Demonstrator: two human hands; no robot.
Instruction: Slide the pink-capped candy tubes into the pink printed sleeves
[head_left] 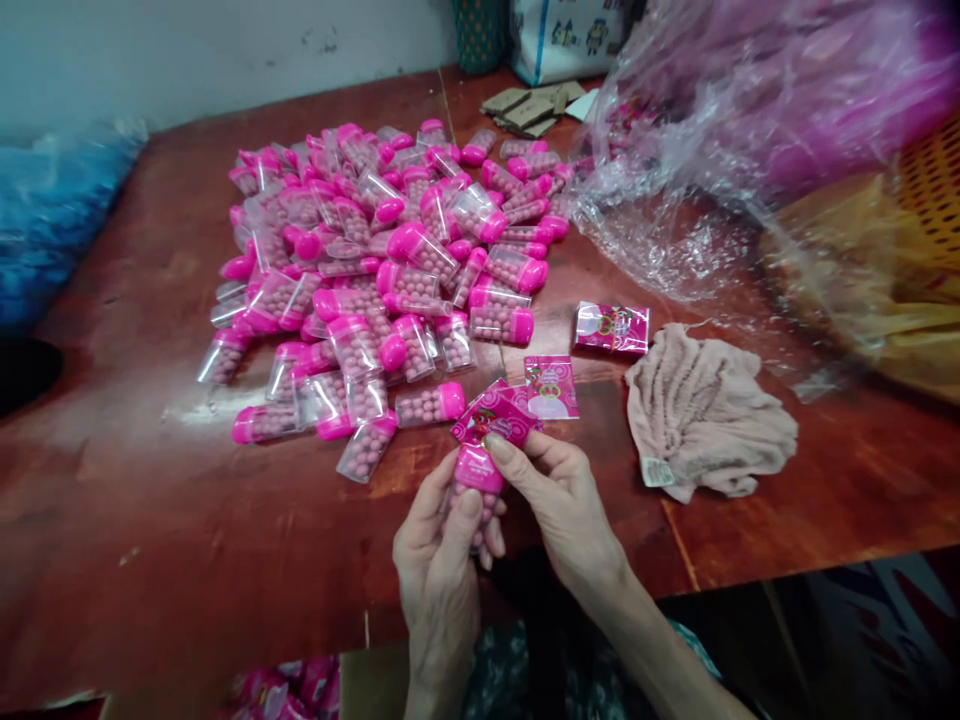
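My left hand [439, 560] is closed round a small clear container of pink candy balls [489, 503], held upright near the table's front edge. Over its top sits a pink printed wrapper [480, 472], which my right hand [574, 500] pinches between thumb and fingers. Just beyond my fingertips are more flat pink printed wrappers [506, 410]; whether my right hand also grips these I cannot tell. One loose wrapper [551, 388] lies flat behind them, and a banded stack of wrappers [611, 328] rests farther right. A big heap of pink-capped candy containers [360, 250] spreads across the table.
A crumpled beige cloth [709, 415] lies to the right on the red-brown table [150, 520]. Clear plastic sheeting [675, 220] and an orange basket [934, 190] crowd the right side. Cardboard pieces [529, 108] lie at the back, blue bags [60, 220] at left. Pink packets [292, 690] sit below the front edge.
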